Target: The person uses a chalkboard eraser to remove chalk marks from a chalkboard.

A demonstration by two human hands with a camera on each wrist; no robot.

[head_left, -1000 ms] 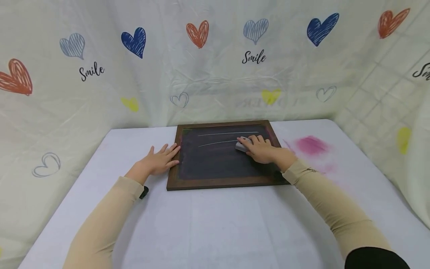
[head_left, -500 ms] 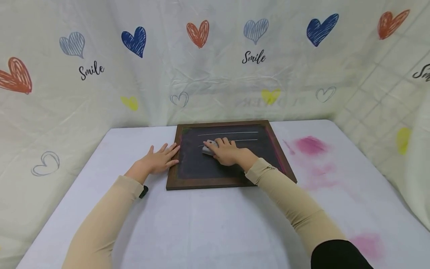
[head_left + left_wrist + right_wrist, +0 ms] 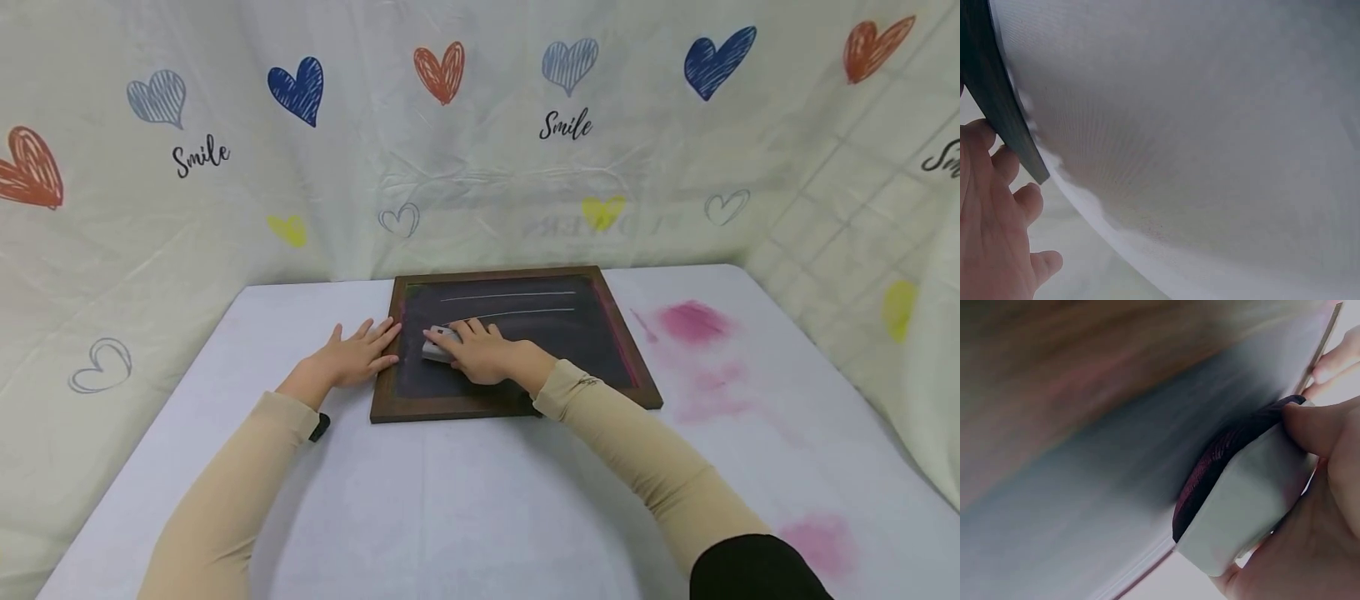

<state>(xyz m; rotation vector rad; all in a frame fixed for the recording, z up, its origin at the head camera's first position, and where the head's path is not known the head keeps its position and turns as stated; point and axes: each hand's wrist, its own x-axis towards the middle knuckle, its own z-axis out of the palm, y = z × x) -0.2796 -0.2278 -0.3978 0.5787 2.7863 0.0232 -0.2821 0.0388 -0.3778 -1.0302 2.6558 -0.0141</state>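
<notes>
Chalkboard [image 3: 581, 346] flat on white tabletop [image 3: 450, 500], far edge near the table's back edge; tabletop extends toward the viewer and to both sides. Eraser [image 3: 1247, 487] on the slate, near the left rail of the wooden frame [image 3: 442, 409]; slate runs right from it to the right rail. Two thin chalk lines [image 3: 510, 295] above, the lower one partly covered by fingertips. Right forearm hides part of the near rail. Eraser's working face hidden against the board; right wrist view blurred at upper left. Left wrist view cuts off the left hand [image 3: 352, 358]: fingers spread, tips on the left rail. Right hand [image 3: 483, 354]: gripping eraser, thumb along its side.
</notes>
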